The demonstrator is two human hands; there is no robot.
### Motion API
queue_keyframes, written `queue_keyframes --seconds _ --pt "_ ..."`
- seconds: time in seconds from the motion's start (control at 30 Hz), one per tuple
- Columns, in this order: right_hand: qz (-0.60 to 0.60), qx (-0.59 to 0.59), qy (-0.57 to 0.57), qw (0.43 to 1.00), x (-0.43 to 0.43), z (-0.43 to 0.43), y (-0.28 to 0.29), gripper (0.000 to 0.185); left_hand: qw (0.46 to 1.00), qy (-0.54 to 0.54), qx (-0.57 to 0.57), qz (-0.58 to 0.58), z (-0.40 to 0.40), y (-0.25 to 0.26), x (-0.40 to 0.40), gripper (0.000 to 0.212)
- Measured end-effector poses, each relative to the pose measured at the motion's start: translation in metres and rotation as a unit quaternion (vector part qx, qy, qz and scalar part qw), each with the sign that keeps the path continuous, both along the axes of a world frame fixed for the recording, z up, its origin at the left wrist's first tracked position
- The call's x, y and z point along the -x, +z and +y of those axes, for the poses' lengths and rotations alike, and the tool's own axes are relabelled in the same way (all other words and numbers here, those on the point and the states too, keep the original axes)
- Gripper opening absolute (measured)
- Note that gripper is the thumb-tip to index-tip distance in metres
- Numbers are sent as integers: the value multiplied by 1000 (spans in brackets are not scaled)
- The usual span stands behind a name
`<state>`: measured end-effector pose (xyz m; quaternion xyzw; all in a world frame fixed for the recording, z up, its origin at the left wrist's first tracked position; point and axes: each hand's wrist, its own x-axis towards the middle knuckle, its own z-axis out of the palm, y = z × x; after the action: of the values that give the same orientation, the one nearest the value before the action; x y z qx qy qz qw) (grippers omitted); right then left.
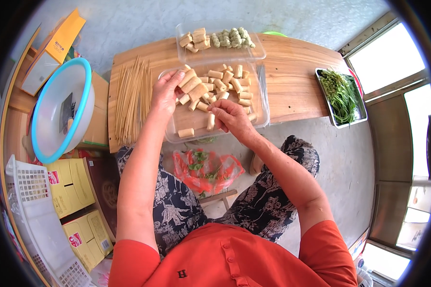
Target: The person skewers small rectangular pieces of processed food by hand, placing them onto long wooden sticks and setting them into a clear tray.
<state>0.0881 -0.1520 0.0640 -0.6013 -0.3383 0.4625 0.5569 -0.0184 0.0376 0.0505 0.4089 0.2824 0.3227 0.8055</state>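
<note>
My left hand [165,91] grips a short row of beige bean-curd rolls [191,85], lined up side by side. At the lower right end of that row, my right hand [231,116] pinches what looks like a thin skewer; the fingers mostly hide it. Both hands are above a shallow clear plastic tray [172,134], where many loose rolls [245,95] lie scattered. Two rolls rest apart from the pile near the tray's front edge. A bundle of thin grey metal skewers [262,89] lies along the tray's right side.
Bamboo sticks [129,104] cover the left of the wooden table [294,79]. Behind, a clear container [221,55] holds stacked rolls and green knotted pieces [233,37]. A tray of greens [339,95] overhangs the right edge. Left stands a blue-rimmed basin [37,118]; below, a red plastic bag [208,172].
</note>
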Motion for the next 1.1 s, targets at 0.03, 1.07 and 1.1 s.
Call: queue_keyframes --seconds 0.03,1.07,1.1 --pt "-1 -1 -3 1000 0 0 0 13 1000 -3 -1 -1 4 -1 1 24" --pt "-208 -75 -83 972 -5 -2 -2 16 999 39 29 22 12 3 19 39" --pt "-209 -75 -83 972 -7 -1 -4 16 998 49 29 27 10 5 20 41"
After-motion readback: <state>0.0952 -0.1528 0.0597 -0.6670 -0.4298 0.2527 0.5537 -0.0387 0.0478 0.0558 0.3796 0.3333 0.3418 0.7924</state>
